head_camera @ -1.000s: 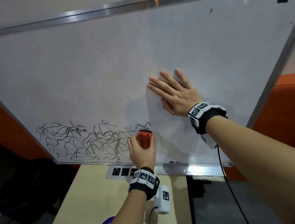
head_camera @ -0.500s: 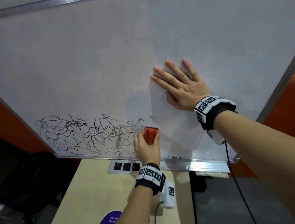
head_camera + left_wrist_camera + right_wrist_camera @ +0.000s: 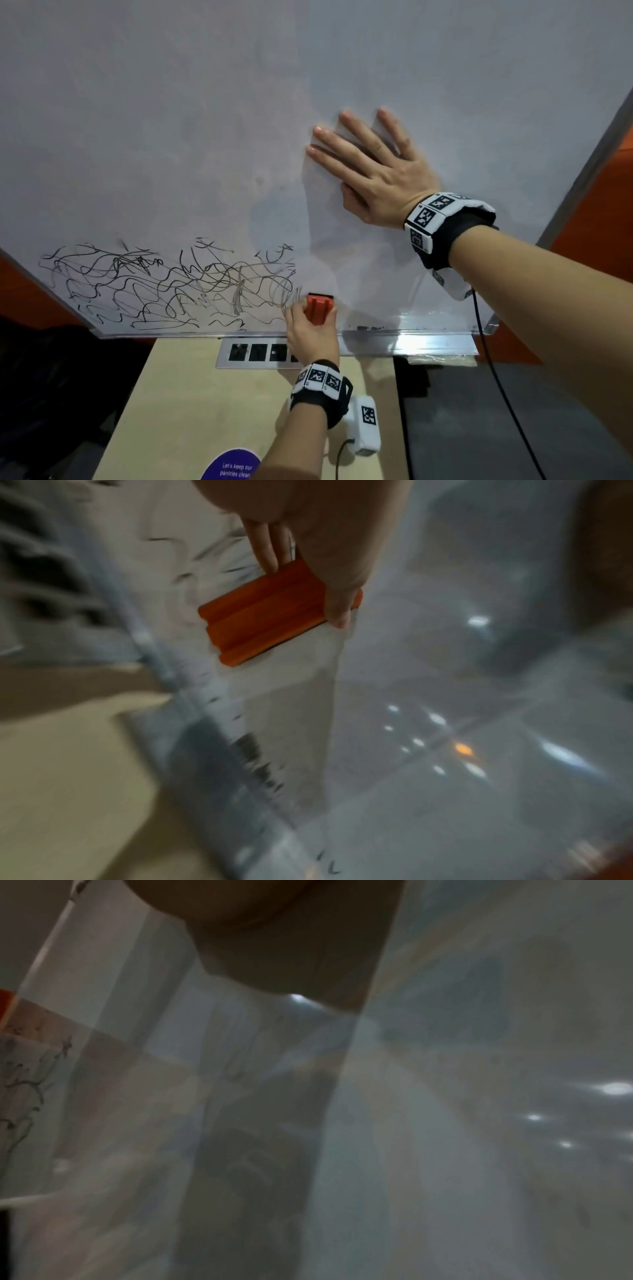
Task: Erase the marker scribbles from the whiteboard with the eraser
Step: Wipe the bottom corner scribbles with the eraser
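Observation:
An orange eraser (image 3: 319, 307) (image 3: 270, 612) lies flat against the whiteboard (image 3: 171, 137) near its lower edge, at the right end of the black scribbles (image 3: 164, 284). My left hand (image 3: 310, 330) grips the eraser from below, thumb on one side and fingers on the other. The strokes nearest the eraser look faded and smeared. My right hand (image 3: 371, 164) rests flat on the board higher up and to the right, fingers straight and spread. In the right wrist view only the dark palm (image 3: 284, 939) against the board shows.
A metal tray (image 3: 407, 342) runs along the board's bottom edge. Below it stands a wooden table (image 3: 191, 411) with a socket strip (image 3: 257, 353) and a purple sticker (image 3: 234, 467). A black cable (image 3: 503, 394) hangs from my right wrist. Orange wall shows at the right.
My left hand has moved the eraser down and a little left along the scribbles' right end, which is now partly smeared. The right hand stays flat on the board.

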A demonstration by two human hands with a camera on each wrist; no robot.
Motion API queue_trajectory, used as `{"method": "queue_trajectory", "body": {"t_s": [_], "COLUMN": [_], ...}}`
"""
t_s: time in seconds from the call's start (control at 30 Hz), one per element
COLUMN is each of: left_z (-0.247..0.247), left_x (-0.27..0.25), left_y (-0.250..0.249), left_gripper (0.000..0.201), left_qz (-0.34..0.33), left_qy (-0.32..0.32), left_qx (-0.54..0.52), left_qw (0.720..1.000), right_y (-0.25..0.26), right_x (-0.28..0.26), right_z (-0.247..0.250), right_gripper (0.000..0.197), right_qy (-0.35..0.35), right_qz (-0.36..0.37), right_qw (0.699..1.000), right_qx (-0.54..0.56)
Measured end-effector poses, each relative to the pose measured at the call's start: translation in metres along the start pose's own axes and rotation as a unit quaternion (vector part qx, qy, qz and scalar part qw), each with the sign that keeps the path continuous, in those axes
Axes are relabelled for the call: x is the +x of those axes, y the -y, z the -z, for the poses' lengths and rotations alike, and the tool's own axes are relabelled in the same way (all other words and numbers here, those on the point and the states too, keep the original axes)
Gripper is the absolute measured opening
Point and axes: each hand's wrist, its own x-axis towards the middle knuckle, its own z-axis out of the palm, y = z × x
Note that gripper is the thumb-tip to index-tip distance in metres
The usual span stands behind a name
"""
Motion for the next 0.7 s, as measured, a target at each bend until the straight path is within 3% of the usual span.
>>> {"method": "queue_trajectory", "body": {"t_s": [0.13,0.23,0.43,0.57,0.7], "left_z": [-0.002,-0.006,0.009,0.030,0.033], "left_x": [0.001,0.000,0.018,0.043,0.049], "left_y": [-0.037,-0.038,0.024,0.045,0.049], "left_gripper": [0.049,0.050,0.045,0.046,0.047], "left_qz": [-0.091,-0.105,0.005,0.064,0.021], "left_qy": [-0.002,-0.001,0.016,-0.053,-0.043], "left_qx": [-0.021,-0.003,0.057,0.048,0.041], "left_qw": [0.996,0.994,0.998,0.995,0.998], "right_y": [0.000,0.000,0.001,0.000,0.001], "right_x": [0.000,-0.001,-0.001,-0.001,-0.001], "right_z": [0.001,0.002,0.002,0.002,0.001], "right_gripper": [0.062,0.062,0.061,0.061,0.061], "right_qy": [0.001,0.003,0.001,-0.003,0.001], "right_qz": [-0.003,-0.004,-0.006,-0.006,-0.007], "right_qw": [1.000,1.000,1.000,1.000,1.000], "right_qx": [-0.002,0.000,-0.003,-0.004,-0.011]}}
